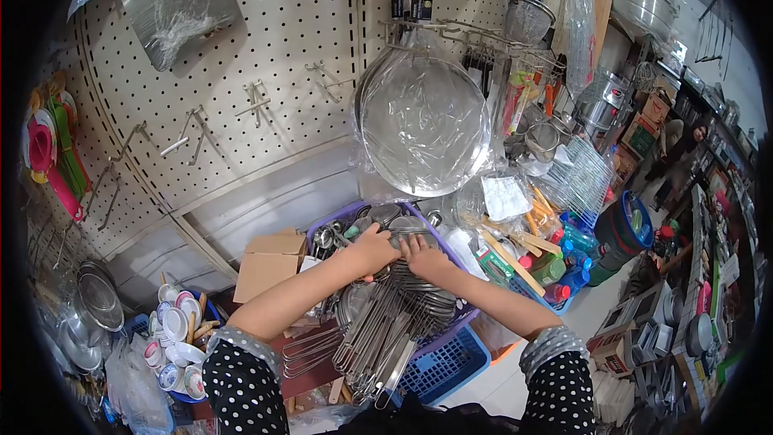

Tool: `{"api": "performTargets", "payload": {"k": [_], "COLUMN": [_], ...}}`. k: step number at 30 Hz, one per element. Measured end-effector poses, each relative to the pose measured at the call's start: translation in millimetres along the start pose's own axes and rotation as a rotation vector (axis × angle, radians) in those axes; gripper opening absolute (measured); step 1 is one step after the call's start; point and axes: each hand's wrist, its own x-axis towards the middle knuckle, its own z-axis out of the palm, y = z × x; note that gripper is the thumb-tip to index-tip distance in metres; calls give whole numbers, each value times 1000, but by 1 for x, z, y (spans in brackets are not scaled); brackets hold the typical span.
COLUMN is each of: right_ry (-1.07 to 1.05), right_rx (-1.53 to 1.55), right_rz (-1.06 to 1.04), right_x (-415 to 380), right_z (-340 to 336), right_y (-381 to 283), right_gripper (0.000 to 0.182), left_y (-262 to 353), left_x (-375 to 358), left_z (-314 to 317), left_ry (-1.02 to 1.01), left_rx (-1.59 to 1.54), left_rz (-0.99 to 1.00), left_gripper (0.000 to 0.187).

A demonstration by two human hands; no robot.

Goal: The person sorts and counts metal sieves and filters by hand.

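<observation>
A purple basket [456,324] full of metal ladles and strainers [394,314] stands in front of me, their long wire handles fanned toward my body. My left hand [374,251] rests on the metalware near the basket's far part, its fingers bent over it. Close beside it on the right, my right hand [424,259] touches the ladles' round ends with fingers partly spread. The two hands nearly meet. What lies under the fingertips is too small and crowded to make out.
Left of the basket is a cardboard box [270,264]; beyond it sits a basket of bowls and spoons [175,324]. A blue basket [447,366] lies below right. A large wrapped strainer [423,125] hangs on the pegboard [282,24]. Far right, a person [680,153] is in the aisle.
</observation>
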Motion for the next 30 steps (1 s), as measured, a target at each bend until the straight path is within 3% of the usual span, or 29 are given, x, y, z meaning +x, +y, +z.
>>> {"api": "performTargets", "payload": {"k": [4,10,14,20,21,24,28,30], "right_ry": [-14,169,246,390,424,515,609,668], "right_rx": [22,294,255,274,250,212,249,259], "right_rz": [72,168,146,227,232,239,258,268], "right_x": [-6,-20,-39,-60,-62,-66,-74,-77], "right_z": [-7,4,11,11,9,0,-33,-54], "right_y": [-3,1,1,-6,-7,-12,-16,-16], "right_gripper": [57,59,66,59,59,58,52,49], "left_y": [-12,-26,-33,-11,-6,12,23,25], "left_x": [-15,-29,-40,-50,-50,-39,-21,-16], "left_z": [-11,-2,-10,-20,-29,-15,-2,0], "left_ry": [-77,-193,-232,33,6,233,364,403], "left_rx": [-224,-228,-312,-631,-615,-528,-203,-250], "left_rz": [2,-24,-6,-96,-72,-46,-208,-253], "left_gripper": [35,11,14,30,36,43,49,48]}}
